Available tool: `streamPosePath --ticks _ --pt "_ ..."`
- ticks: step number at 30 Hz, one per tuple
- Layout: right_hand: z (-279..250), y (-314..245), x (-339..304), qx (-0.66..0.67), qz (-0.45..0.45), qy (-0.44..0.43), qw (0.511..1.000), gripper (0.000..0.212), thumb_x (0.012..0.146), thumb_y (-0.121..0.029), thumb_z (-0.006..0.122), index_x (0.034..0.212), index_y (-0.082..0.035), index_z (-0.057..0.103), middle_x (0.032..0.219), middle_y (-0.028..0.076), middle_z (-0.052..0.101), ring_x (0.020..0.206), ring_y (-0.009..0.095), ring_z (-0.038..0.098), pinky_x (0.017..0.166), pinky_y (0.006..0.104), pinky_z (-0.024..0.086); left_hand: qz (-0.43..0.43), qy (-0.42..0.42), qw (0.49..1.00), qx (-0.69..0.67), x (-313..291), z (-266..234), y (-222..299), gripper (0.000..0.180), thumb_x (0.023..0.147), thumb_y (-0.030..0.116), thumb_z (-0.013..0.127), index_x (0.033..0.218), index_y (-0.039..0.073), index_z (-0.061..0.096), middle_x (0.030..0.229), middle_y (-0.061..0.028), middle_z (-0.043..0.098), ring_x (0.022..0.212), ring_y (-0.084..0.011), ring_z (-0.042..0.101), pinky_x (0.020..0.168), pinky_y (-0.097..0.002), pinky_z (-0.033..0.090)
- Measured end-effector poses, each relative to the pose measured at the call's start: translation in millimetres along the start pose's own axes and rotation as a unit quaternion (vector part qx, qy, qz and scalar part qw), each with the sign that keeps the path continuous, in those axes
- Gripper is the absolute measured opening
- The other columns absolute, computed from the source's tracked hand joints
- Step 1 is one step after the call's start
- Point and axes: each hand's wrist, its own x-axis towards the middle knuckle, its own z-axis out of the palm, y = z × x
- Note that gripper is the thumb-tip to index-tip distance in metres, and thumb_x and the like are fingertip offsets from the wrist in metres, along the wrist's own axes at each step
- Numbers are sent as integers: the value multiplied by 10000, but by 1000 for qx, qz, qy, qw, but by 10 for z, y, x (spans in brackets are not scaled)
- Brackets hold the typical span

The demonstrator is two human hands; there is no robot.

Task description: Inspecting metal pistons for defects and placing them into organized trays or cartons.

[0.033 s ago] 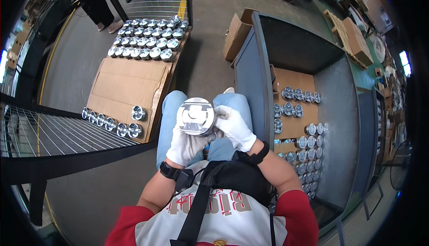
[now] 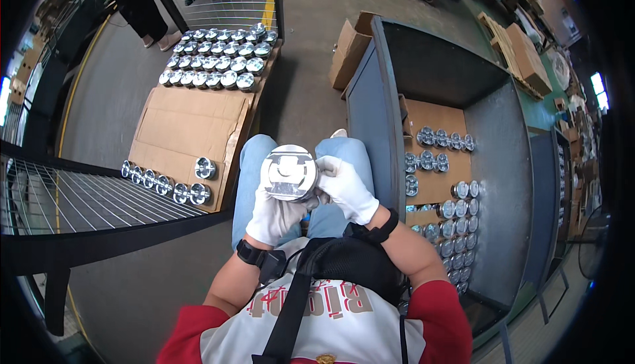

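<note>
A shiny metal piston [image 2: 290, 173] is held up over my lap, its round crown facing up. My left hand [image 2: 276, 215], in a white glove, grips it from the left and below. The gloved right hand [image 2: 347, 190] has its fingers closed at the piston's right side; their tips are partly hidden behind it. To my left, more pistons [image 2: 210, 65] stand in rows at the far end of a cardboard sheet [image 2: 188, 116], and several others [image 2: 163, 183] lie along its near end. One single piston [image 2: 205, 167] sits beside that near row.
A deep grey metal bin [image 2: 503, 165] at my right holds rows of pistons [image 2: 461, 228] on cardboard. An open cardboard box [image 2: 350, 49] stands by its far left corner. Wire mesh panels [image 2: 112, 188] border the left cardboard. Another person [image 2: 135, 6] stands at the far left.
</note>
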Motion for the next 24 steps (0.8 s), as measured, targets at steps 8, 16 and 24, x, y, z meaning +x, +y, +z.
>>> streamPosePath --ticks 8,16,24 --pt "68 -62 -68 24 -30 -11 999 171 966 -101 639 1096 6 613 867 31 650 723 51 588 593 214 474 50 2 999 10 -124 58 59 485 1032 419 459 1325 38 524 1265 -156 613 1136 -302 628 976 -483 532" --pt "56 54 -102 -198 -361 73 908 225 836 10 679 1055 -35 656 901 75 684 738 179 649 648 313 512 -23 35 999 27 -134 273 191 675 997 639 367 1245 51 587 1154 -135 674 1014 -281 682 876 -415 573" --pt "39 -148 -185 -386 -501 49 773 369 650 3 726 1008 -79 700 878 69 703 726 269 657 640 366 511 -125 -4 989 -78 -127 178 14 638 962 695 350 1150 155 633 1074 -91 692 914 -281 671 744 -523 517"
